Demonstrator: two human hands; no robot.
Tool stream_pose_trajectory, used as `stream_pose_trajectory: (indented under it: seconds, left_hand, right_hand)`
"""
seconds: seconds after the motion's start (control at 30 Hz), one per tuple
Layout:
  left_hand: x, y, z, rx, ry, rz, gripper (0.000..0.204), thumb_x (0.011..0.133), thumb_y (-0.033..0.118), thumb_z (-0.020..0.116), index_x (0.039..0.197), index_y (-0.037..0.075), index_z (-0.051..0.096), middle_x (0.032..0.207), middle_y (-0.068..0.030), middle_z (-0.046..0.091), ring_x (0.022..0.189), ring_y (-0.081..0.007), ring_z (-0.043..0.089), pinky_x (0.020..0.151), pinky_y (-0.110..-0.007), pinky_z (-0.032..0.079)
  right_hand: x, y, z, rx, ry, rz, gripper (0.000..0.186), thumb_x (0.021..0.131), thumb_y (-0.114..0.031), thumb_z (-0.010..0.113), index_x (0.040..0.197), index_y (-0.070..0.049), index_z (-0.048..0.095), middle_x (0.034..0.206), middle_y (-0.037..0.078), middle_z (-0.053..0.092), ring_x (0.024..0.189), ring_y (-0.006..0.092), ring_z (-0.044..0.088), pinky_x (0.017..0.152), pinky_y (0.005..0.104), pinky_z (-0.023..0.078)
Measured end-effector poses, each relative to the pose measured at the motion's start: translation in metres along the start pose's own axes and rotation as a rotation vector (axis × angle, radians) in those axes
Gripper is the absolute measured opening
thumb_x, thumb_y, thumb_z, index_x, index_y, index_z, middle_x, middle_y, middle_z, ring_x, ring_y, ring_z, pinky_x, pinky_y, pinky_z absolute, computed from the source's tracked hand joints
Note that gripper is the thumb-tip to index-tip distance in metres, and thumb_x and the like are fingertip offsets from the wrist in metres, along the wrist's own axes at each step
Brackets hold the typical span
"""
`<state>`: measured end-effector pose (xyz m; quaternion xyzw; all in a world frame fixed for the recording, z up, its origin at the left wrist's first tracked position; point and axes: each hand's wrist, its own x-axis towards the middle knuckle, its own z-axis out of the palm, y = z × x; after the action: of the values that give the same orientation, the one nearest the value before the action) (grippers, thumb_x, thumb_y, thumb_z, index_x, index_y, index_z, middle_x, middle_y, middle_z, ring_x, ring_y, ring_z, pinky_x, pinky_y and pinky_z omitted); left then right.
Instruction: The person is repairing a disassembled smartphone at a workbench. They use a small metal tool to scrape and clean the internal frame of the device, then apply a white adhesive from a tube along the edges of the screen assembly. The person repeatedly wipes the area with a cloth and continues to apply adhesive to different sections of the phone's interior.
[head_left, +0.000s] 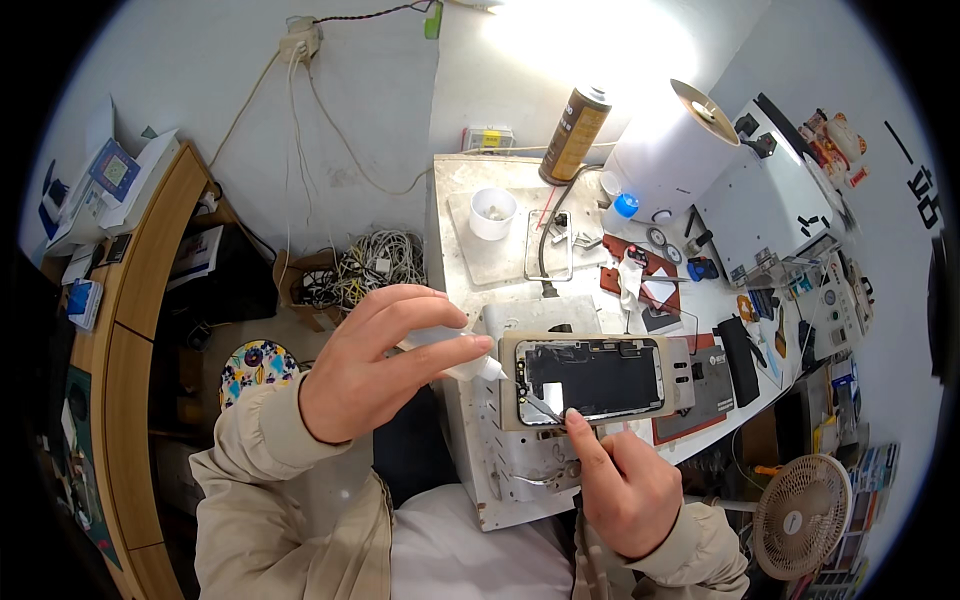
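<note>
A phone screen assembly (pixel 605 375), its black inner side up, lies in a beige holder (pixel 508 410) on the bench in front of me. My left hand (pixel 365 370) is closed around a translucent squeeze bottle (pixel 478 369). The bottle is tilted, with its thin nozzle at the left end of the screen. From the lower right, my right hand (pixel 630 492) grips a thin metal blade tool (pixel 543 407), index finger stretched along it. Its tip reaches the left part of the screen; whether it touches, I cannot tell. My fingers hide the tool's handle in part.
On the white bench (pixel 462 215) stand a white cup (pixel 493 214), a spray can (pixel 576 135) and a white cylinder (pixel 665 150). A blue-capped bottle (pixel 620 212) and small tools lie to the right. A fan (pixel 803 517) stands at lower right, a wooden desk (pixel 150 290) at left.
</note>
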<state>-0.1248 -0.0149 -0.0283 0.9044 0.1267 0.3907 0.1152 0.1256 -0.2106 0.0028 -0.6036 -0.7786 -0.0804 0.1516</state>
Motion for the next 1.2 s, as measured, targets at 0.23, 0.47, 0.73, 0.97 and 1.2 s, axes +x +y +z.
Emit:
stream_pose_trajectory:
  seconds: [0.23,0.47,0.73,0.97,1.2]
  left_hand:
    - [-0.0001,0.0017,-0.0015,0.005,0.004,-0.005,0.063,0.070,0.001,0.083,0.131,0.014,0.074,0.125,-0.0090,0.065,0.119,-0.0317,0.061,0.100,-0.043,0.052]
    - [0.0001,0.0002,0.0001,0.018,-0.002,0.005,0.062,0.070,0.002,0.083,0.130,0.014,0.075,0.124,-0.0093,0.065,0.118,-0.0318,0.061,0.099,-0.043,0.052]
    - [0.0021,-0.0014,0.0027,0.029,-0.006,0.018,0.059,0.072,0.003,0.082,0.130,0.014,0.075,0.123,-0.0097,0.065,0.117,-0.0322,0.062,0.098,-0.044,0.054]
    - [0.0024,-0.0031,0.0026,0.032,-0.008,0.028,0.056,0.075,0.005,0.080,0.130,0.013,0.075,0.123,-0.0098,0.065,0.117,-0.0326,0.061,0.099,-0.044,0.053]
    - [0.0042,-0.0038,0.0041,0.027,-0.011,0.021,0.056,0.076,0.004,0.080,0.130,0.013,0.074,0.123,-0.0100,0.065,0.118,-0.0327,0.061,0.100,-0.044,0.053]
  right_hand:
    - [0.0042,0.0008,-0.0034,0.079,-0.024,0.035,0.061,0.079,0.004,0.073,0.139,-0.006,0.072,0.075,0.003,0.046,0.056,0.0166,0.053,0.050,0.0319,0.046]
    - [0.0041,0.0014,-0.0034,0.108,-0.026,0.056,0.062,0.078,0.004,0.073,0.139,-0.007,0.072,0.075,0.003,0.046,0.056,0.0170,0.052,0.050,0.0319,0.046]
    - [0.0033,-0.0045,-0.0086,-0.037,-0.038,0.008,0.065,0.079,0.002,0.068,0.143,-0.007,0.070,0.080,0.003,0.048,0.058,0.0165,0.052,0.051,0.0320,0.046]
    - [0.0077,-0.0027,-0.0093,-0.022,-0.049,0.009,0.064,0.079,0.002,0.068,0.142,-0.006,0.070,0.077,0.003,0.046,0.056,0.0162,0.052,0.050,0.0319,0.045]
    - [0.0083,-0.0026,-0.0080,0.019,-0.047,0.037,0.063,0.080,0.002,0.069,0.142,-0.006,0.070,0.076,0.003,0.046,0.055,0.0166,0.051,0.050,0.0329,0.045]
